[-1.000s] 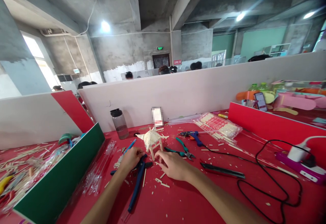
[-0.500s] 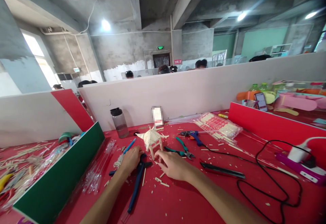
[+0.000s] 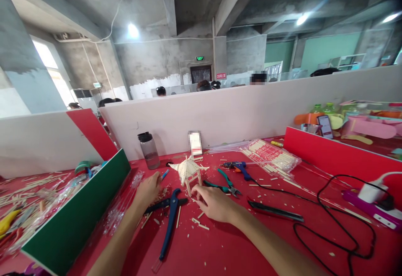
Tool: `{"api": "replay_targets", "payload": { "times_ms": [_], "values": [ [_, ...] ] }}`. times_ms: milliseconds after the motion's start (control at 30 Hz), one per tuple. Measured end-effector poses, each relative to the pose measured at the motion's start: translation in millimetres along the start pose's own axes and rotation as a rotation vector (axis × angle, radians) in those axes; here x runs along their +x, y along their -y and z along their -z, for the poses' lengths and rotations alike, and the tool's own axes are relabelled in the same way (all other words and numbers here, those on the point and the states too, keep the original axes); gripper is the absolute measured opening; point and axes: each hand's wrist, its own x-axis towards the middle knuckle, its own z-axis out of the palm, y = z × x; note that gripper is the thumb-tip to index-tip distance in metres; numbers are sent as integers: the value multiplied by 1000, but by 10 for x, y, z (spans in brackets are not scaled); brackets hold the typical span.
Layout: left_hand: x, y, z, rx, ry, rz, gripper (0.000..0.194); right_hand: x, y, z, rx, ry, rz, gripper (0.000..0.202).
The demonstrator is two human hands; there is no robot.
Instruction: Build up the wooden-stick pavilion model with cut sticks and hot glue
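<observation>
A small model pavilion (image 3: 187, 170) made of thin wooden sticks stands upright on the red table, with a pointed roof on slim legs. My right hand (image 3: 215, 202) has curled fingers at the pavilion's front leg, with thumb and forefinger close around its foot. Left of the pavilion, my left hand (image 3: 148, 190) is bent over with curled fingers, beside a blue pen (image 3: 165, 174) that it partly covers. Its fingertips are hard to see, so what they hold cannot be made out. A blue-handled cutter (image 3: 171, 221) lies spread between my forearms.
Green-handled pliers (image 3: 228, 181), a blue glue gun (image 3: 240, 168) with its cable and a black utility knife (image 3: 274, 211) lie to the right. Bagged sticks (image 3: 273, 154) and a water bottle (image 3: 148, 150) stand further back. A green divider (image 3: 78, 209) borders the left side.
My left hand has moved left and slightly up, off the cutter's pivot, and now partly covers the blue pen. My right hand and the pavilion have stayed in place.
</observation>
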Motion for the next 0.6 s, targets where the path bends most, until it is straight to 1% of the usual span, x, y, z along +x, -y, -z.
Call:
{"api": "replay_targets", "payload": {
  "times_ms": [67, 167, 233, 300, 333, 433, 600],
  "values": [
    [-24, 123, 93, 16, 7, 17, 37, 1, 2, 2, 1, -1, 4, 21],
    [-68, 310, 197, 34, 50, 41, 38, 0, -1, 3, 0, -3, 4, 21],
    [-88, 413, 235, 39, 75, 48, 30, -1, -4, 7, -1, -3, 3, 21],
    [-93, 485, 249, 35, 82, 39, 18, -1, -5, 11, -4, -2, 2, 21],
    [-91, 506, 248, 31, 81, 34, 15, -1, -6, 13, -7, -1, 0, 22],
    [-73, 504, 220, 15, 85, 13, 25, 2, -12, 10, -14, -7, -12, 21],
    [-56, 375, 105, -44, 109, -127, 34, 3, -33, -8, -15, -12, 6, 19]
  ]
}}
